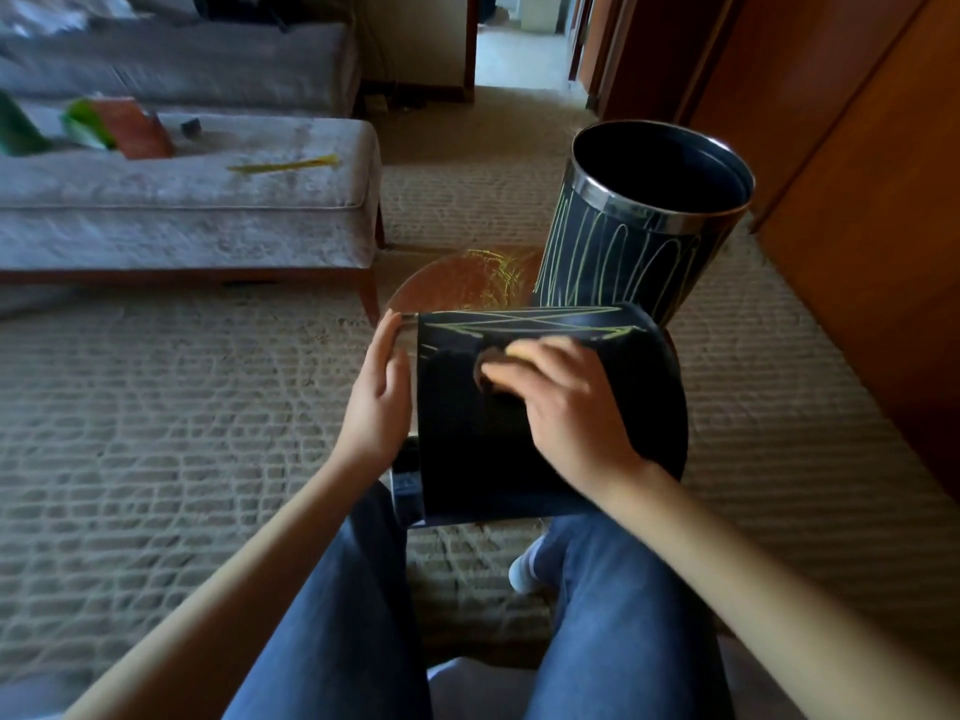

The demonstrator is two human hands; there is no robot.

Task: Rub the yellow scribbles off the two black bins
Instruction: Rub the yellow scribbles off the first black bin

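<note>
Carpeted floor [208, 407] | near bin [519, 459] laid sideways at knees so its wall faces up | rim braced by flat, straight-fingered left hand [376, 402] | yellowish pad [519, 350] gripped by curled right hand [566, 413], pressed below scribbles [519, 319] | second bin [623, 252] upright behind

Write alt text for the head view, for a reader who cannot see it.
A right hand rubs a pad on a black bin lying across the lap; the left hand steadies its rim. Yellow scribbles mark its far edge, and a second scribbled bin stands behind.
</note>
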